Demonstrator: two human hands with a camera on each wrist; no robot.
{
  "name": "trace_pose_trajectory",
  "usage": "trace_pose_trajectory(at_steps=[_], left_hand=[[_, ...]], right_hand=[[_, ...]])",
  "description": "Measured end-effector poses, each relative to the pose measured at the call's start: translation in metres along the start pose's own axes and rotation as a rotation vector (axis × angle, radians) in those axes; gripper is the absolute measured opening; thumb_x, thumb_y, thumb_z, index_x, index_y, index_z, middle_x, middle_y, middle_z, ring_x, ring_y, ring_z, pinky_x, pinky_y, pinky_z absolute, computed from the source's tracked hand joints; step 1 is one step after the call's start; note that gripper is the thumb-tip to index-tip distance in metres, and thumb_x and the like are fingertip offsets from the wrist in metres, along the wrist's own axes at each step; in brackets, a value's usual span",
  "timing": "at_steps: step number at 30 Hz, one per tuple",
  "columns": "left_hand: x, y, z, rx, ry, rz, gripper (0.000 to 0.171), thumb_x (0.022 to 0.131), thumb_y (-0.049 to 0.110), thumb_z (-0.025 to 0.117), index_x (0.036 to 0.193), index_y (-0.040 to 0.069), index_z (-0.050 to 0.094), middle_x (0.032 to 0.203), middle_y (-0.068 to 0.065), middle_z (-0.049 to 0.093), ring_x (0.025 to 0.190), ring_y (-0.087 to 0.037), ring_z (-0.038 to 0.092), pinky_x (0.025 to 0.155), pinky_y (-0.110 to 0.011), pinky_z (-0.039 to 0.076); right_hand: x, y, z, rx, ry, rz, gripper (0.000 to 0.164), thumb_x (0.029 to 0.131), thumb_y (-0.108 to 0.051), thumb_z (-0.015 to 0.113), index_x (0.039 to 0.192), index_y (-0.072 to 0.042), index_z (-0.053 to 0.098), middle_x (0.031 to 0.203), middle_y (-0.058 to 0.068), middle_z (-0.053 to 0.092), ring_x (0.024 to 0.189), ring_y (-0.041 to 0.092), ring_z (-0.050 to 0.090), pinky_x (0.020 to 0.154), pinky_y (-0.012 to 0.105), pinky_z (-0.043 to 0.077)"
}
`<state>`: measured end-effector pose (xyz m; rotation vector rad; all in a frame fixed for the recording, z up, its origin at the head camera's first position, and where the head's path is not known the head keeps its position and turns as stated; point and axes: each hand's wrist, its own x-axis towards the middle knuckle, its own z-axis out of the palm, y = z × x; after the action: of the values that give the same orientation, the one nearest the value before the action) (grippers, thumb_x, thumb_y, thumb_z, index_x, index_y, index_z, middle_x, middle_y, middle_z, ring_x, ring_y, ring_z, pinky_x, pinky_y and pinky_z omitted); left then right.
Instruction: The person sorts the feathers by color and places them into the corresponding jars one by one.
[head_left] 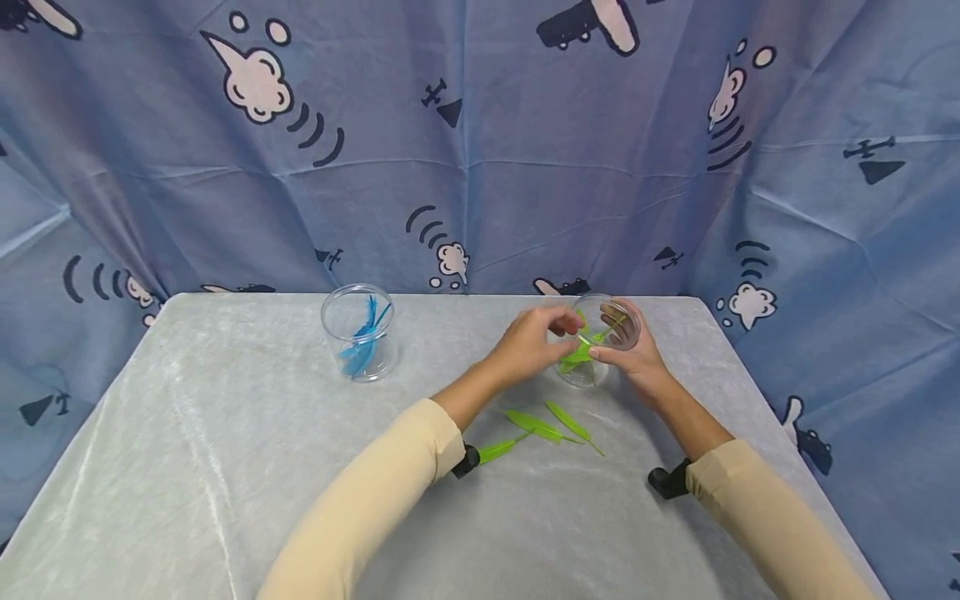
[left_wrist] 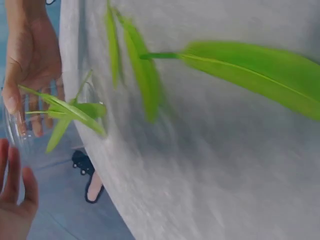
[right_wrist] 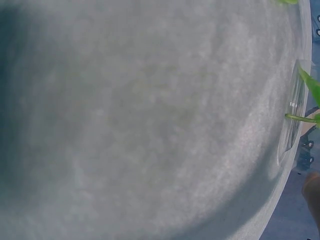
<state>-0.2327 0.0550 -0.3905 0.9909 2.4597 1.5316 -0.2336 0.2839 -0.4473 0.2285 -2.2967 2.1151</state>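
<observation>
A clear plastic cup (head_left: 597, 372) with several green feathers (head_left: 576, 357) inside is at the right back of the table. My right hand (head_left: 643, 360) grips it from the right side, thumb near the rim and fingers showing through the far wall. Over the left of the rim hovers my left hand (head_left: 525, 343), its fingers and thumb parted with nothing between them, as the left wrist view also shows. Nearer to me, 3 loose green feathers (head_left: 532, 425) lie on the cloth; my left wrist partly covers one of them.
Another clear cup (head_left: 335, 321), holding blue feathers (head_left: 362, 348), stands at the left back of the table. A pale cloth (head_left: 247, 467) covers the tabletop. Behind the back edge hangs a blue patterned curtain (head_left: 390, 125).
</observation>
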Motion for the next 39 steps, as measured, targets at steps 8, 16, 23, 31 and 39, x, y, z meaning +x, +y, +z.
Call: trace_pose_trajectory(at_steps=[8, 16, 23, 31, 39], left_hand=[[-0.034, -0.018, -0.011, -0.064, -0.261, -0.047, 0.034, 0.088, 0.004, 0.076, 0.121, 0.004, 0.067, 0.109, -0.015, 0.071, 0.092, -0.016, 0.068, 0.083, -0.022, 0.053], [-0.068, -0.034, -0.02, -0.059, -0.373, -0.114, 0.044, 0.084, 0.005, 0.08, 0.125, 0.001, 0.065, 0.103, -0.015, 0.071, 0.083, -0.017, 0.068, 0.072, -0.023, 0.053], [-0.094, -0.052, -0.025, -0.089, -0.381, -0.163, 0.044, 0.084, 0.002, 0.078, 0.125, 0.001, 0.064, 0.097, -0.011, 0.07, 0.075, -0.012, 0.064, 0.067, -0.021, 0.051], [-0.113, -0.061, -0.019, -0.066, -0.383, -0.152, 0.044, 0.082, 0.002, 0.08, 0.123, 0.002, 0.065, 0.095, -0.007, 0.07, 0.074, -0.007, 0.063, 0.072, -0.02, 0.052], [-0.118, -0.062, -0.011, 0.042, -0.355, -0.127, 0.044, 0.079, 0.006, 0.084, 0.12, 0.007, 0.066, 0.092, 0.0, 0.068, 0.075, -0.004, 0.059, 0.074, -0.019, 0.05]], right_hand=[[0.0, 0.0, 0.001, 0.004, 0.012, -0.01, 0.087, 0.084, 0.015, 0.068, 0.152, -0.016, 0.023, 0.155, 0.014, 0.029, 0.146, 0.034, 0.021, 0.12, 0.053, 0.009], [0.001, 0.0, 0.002, 0.018, 0.008, 0.006, 0.089, 0.084, 0.015, 0.067, 0.153, -0.016, 0.022, 0.158, 0.021, 0.023, 0.147, 0.032, 0.021, 0.121, 0.051, 0.008], [0.001, -0.001, 0.003, 0.018, 0.006, 0.008, 0.089, 0.084, 0.014, 0.068, 0.153, -0.017, 0.022, 0.158, 0.016, 0.025, 0.147, 0.032, 0.02, 0.121, 0.05, 0.007], [0.0, -0.002, 0.001, 0.001, 0.008, 0.018, 0.089, 0.085, 0.014, 0.068, 0.154, -0.017, 0.021, 0.16, 0.017, 0.023, 0.148, 0.03, 0.02, 0.121, 0.051, 0.008], [-0.001, -0.003, 0.001, -0.029, 0.03, 0.044, 0.089, 0.085, 0.014, 0.067, 0.154, -0.016, 0.02, 0.159, 0.014, 0.025, 0.149, 0.029, 0.019, 0.121, 0.05, 0.008]])
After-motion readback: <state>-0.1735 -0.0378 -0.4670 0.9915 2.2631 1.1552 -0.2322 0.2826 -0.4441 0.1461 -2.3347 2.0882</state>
